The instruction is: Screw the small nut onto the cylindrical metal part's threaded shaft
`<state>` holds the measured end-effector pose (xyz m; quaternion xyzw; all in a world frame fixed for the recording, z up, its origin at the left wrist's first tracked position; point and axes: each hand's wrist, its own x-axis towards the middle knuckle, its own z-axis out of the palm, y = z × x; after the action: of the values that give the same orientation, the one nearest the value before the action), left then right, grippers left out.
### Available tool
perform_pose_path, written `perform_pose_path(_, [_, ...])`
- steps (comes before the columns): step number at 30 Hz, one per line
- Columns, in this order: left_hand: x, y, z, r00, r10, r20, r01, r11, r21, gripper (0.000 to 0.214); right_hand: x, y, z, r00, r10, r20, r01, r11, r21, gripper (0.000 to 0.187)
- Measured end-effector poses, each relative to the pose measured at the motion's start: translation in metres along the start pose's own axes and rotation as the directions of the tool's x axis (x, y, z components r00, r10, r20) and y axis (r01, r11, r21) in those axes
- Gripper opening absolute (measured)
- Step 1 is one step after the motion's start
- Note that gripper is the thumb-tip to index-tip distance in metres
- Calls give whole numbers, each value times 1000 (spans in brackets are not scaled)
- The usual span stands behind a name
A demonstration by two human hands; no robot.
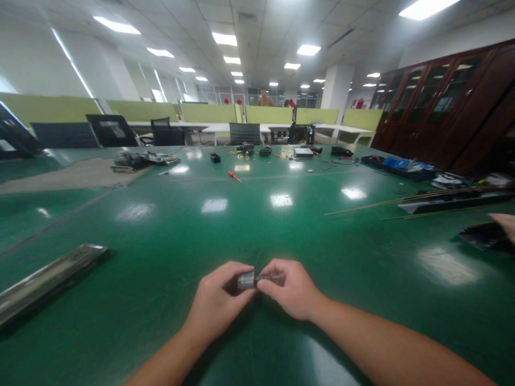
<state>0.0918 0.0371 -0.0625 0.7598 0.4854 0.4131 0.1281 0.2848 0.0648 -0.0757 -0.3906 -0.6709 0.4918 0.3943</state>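
Note:
Over the green tabletop (177, 225), a small silver metal cylinder (246, 280), like a drill chuck, is pinched between the thumb and fingers of my left hand (219, 295). My right hand (292, 287) is closed on a thin, ridged metal rod (276, 277), like a drill bit, at the cylinder's right end. Blur and my fingers hide whether the rod sits inside the cylinder or only meets it. The two hands are almost touching at the middle of the near edge.
A long clear-covered package (52, 279) lies at left. Farther off is an orange screwdriver (234, 176). Thin brass-coloured rods (362, 207) and a black tray (396, 166) are at right. Another person's hand (506, 225) touches a black object (480, 236) at the right edge.

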Motion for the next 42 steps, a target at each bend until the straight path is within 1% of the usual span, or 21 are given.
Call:
perform_pose_path(11, [0,-1,-1,1000,-7,8,7,1000,-8,17,-1,-1,-1,1000,-5,-6,5,1000,-11,12])
perform_pose_path(16, [0,0,0,1000,-5,2,5,1000,-7,20,0,0,-1,1000,6,-11,-6,1000,-27,13])
perform_pose_path(33, [1,-3,0,1000,-13,5,13,1000,7,19,0,-3,-2,1000,4,-19,-4,1000,-14,14])
perform_pose_path(42, [2,1,-2,1000,-15,0,15,1000,15,18,-2,-2,-1,1000,5,-10,-5,1000,-7,12])
